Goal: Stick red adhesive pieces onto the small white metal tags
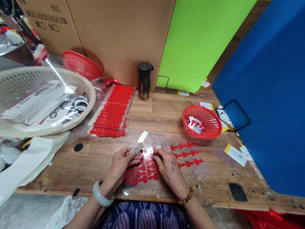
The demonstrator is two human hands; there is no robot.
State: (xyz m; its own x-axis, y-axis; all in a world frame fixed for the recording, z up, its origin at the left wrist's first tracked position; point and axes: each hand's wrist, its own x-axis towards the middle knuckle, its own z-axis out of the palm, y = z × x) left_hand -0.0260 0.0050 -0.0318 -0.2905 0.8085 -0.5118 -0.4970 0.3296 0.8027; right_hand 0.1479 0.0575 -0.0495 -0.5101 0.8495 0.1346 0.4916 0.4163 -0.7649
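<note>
Left hand pinching a flat grey strip, right hand with fingers narrow, its hold unclear from here, both over a clear red-patterned plastic sheet, on the wooden tabletop

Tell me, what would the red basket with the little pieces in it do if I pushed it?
The red basket would probably feel light, since its walls are thin-looking and full of holes. A push high up might tip it, because its sides flare out towards the rim. The small pieces would likely shift, as they lie loosely heaped.
</note>
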